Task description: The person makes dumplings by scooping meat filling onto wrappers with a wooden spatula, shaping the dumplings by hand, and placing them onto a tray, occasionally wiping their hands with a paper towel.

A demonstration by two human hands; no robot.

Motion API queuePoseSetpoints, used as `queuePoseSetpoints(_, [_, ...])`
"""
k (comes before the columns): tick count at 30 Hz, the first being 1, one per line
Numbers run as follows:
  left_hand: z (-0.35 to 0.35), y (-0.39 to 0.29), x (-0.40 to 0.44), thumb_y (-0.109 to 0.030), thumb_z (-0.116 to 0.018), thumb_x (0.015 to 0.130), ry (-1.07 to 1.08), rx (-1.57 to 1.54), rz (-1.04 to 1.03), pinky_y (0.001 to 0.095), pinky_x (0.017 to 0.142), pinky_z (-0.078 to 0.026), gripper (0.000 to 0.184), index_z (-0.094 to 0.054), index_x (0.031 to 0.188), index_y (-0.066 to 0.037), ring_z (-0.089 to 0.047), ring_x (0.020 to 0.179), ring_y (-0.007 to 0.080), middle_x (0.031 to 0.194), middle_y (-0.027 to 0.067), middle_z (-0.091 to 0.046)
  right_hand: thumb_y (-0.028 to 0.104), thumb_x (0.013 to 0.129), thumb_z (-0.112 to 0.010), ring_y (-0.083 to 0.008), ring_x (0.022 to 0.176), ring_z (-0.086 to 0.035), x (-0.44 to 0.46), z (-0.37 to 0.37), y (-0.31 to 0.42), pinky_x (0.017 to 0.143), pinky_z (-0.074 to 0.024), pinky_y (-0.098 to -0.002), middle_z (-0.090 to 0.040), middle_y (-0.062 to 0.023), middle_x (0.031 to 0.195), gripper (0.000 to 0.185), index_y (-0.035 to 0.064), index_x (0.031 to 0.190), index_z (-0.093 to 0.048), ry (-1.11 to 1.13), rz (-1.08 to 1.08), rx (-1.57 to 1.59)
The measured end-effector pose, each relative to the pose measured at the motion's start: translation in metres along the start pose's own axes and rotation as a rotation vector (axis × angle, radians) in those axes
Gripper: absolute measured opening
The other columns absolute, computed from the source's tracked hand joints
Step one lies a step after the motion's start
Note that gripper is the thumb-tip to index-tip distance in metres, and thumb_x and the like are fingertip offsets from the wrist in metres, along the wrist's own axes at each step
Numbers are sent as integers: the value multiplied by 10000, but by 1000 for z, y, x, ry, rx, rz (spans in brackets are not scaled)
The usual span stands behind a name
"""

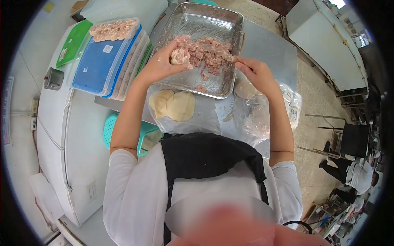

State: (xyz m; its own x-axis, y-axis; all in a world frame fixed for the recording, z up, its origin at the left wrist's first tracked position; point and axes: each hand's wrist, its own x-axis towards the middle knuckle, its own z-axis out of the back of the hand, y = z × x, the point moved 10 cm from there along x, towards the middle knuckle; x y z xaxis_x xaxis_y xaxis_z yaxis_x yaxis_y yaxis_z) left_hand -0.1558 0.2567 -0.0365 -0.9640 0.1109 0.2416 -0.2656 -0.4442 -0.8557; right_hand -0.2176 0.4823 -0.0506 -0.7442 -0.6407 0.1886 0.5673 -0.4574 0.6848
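Head view: a dough wrapper (180,57) is cupped by the left hand (161,63) at the left of the metal tray (225,85). A utensil (230,57) is grasped by the right hand (257,74), near the minced meat (208,61).

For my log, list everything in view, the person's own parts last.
Table: one, grey, centre
Tray: one, silver, on table
Mince: some, pink, in tray
Dough rounds: several, cream, below tray
Plastic: some, clear, right
Boxes: several, clear and blue, left
Lid: one, green, left
Pot: one, silver, left
Stool: one, teal, left
Cabinets: several, white, sides
Chair: one, black, right
People: at least one, white-topped, right
Apron: one, black, chest
Left hand: one, bare, holding dough piece
Right hand: one, bare, fingers on utensil
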Motion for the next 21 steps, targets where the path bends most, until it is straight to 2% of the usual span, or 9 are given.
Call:
queuePoseSetpoints(1, [5, -19, -3, -237, -747, 764, -57, 78, -216, 322, 821, -469, 440, -573, 1120, -45, -575, 908, 168, 1018, 61, -618, 287, 922, -568, -261, 904, -657, -4, 0, 18, 786, -499, -341, -674, -158, 1024, 328, 56, 1146, -631, -3, 2, -9])
queuePoseSetpoints(5, [-4, -23, -13, -125, -771, 718, 172, 9, -152, 326, 850, -459, 423, -602, 1092, -22, -581, 905, 187, 1008, 70, -620, 304, 907, -586, -330, 918, -644, -10, -42, 72, 800, -497, -340, -661, -172, 1043, 344, 36, 1116, -642, 126, 102, 124])
queuePoseSetpoints(7, [-1, -27, -17, -146, -782, 709, 213, 215, -241, 322, 867, -454, 399, -635, 1052, -3, -599, 945, 215, 1037, 108, -644, 303, 911, -579, -337, 908, -641, -8, -41, 84, 792, -499, -354, -668, -166, 1016, 333, 43, 1106, -648, 146, 156, 106])
queuePoseSetpoints(9, [7, -21, -22, -166, -783, 710, 196, 137, -187, 322, 878, -452, 429, -625, 1074, -3, -599, 966, 218, 1056, 114, -646, 305, 915, -565, -351, 888, -633, -3, -17, 97, 773, -503, -380, -669, -157, 984, 312, 63, 1089, -657, 111, 165, -227])
queuePoseSetpoints(12, [28, -16, -21, -200, -782, 719, 167, 94, -170, 327, 896, -448, 468, -611, 1110, -8, -599, 994, 226, 1088, 119, -648, 300, 905, -570, -356, 864, -626, -20, -12, 153, 744, -503, -393, -661, -154, 975, 294, 87, 1090, -652, -110, 199, -335])
queuePoseSetpoints(14, [41, -23, -26, -215, -779, 727, 163, 125, -211, 331, 904, -447, 478, -607, 1124, -12, -600, 1000, 230, 1101, 118, -647, 292, 904, -571, -353, 856, -629, -11, -26, 153, 739, -502, -394, -656, -159, 987, 287, 93, 1098, -646, -78, 188, -359])
queuePoseSetpoints(18, [91, -38, -47, -178, -782, 734, 57, 93, -228, 311, 886, -447, 441, -612, 1117, -41, -588, 975, 184, 1052, 68, -651, 267, 907, -567, -352, 850, -628, 1, -13, 179, 735, -496, -408, -648, -171, 986, 268, 100, 1104, -636, -59, 60, -286])
queuePoseSetpoints(20, [110, -41, -56, -169, -787, 732, 82, 1, -293, 301, 853, -453, 418, -617, 1095, -48, -583, 934, 160, 1006, 42, -652, 263, 908, -565, -353, 850, -627, 5, -35, 209, 735, -495, -410, -648, -173, 975, 265, 94, 1100, -636, -90, 123, -220])
queuePoseSetpoints(21, [118, -33, -59, -161, -786, 730, 115, -7, -209, 289, 813, -451, 392, -616, 1066, -53, -565, 891, 136, 961, 22, -637, 259, 910, -564, -354, 850, -626, 8, -46, 225, 735, -494, -412, -648, -174, 964, 262, 88, 1095, -636, -118, 183, -150])
